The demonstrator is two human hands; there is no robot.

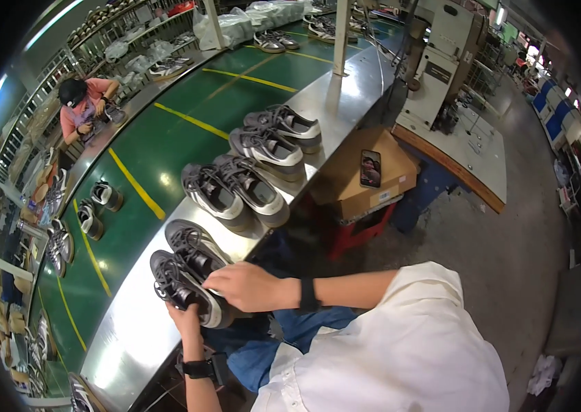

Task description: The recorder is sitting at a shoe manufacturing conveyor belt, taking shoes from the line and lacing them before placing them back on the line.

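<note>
Left hand (186,320): I hold the dark sneaker (175,278) in my fingers, probably to steady it.
Right hand (248,285): fingers bunched by its collar; whether pinching, I can't tell.

Six lace-up sneakers (269,206) sit midway along the metal ledge (115,343); nearby: one smartphone (371,169), one stool (359,233), one sewing machine (436,72).
</note>
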